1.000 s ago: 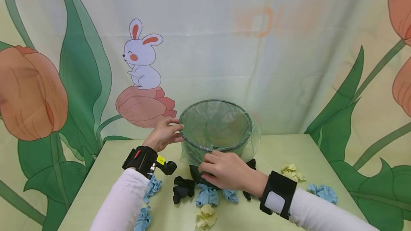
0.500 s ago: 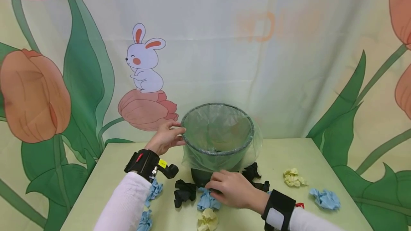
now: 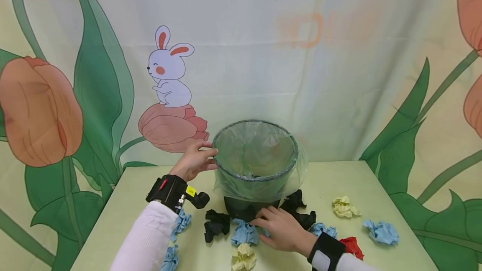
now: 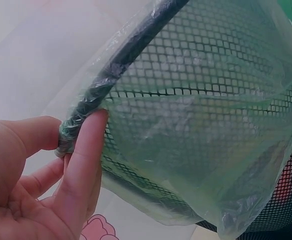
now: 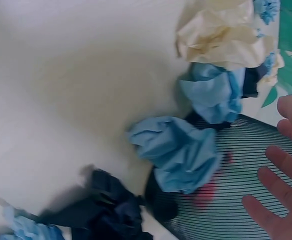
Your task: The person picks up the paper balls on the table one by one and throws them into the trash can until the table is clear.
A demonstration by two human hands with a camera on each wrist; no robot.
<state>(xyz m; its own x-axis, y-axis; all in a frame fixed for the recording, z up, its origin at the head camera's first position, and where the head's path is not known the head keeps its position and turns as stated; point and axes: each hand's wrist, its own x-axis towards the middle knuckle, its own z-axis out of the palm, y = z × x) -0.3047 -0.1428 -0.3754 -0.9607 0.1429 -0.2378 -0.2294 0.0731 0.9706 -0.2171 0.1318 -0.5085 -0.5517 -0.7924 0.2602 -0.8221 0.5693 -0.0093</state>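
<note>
A black mesh wastebasket [image 3: 246, 209], lined with a thin translucent green bag [image 3: 241, 188], stands at the back of the table. My left hand [image 3: 193, 161] pinches its rim at the left, bag and all; in the left wrist view the thumb and fingers of that left hand [image 4: 78, 175] lie on either side of the rim. Low at the basket's front, my right hand [image 3: 280, 229] reaches down with loosely spread fingers, holding nothing. Under it, mostly hidden from the head view, a crumpled blue paper [image 5: 178, 152] leans against the basket. Another blue paper ball [image 3: 244, 233] lies just left.
Black crumpled papers [image 3: 217, 225] lie on both sides of the basket. A yellow paper ball [image 3: 243, 256] sits in front. Farther right are a red paper ball [image 3: 352, 247], a yellow one [image 3: 344, 207] and blue ones [image 3: 381, 232]. A printed curtain [image 3: 244, 53] hangs behind.
My right hand has come down from the basket's front rim to the papers at its base. The left hand keeps its hold on the rim. The red paper ball has come into view.
</note>
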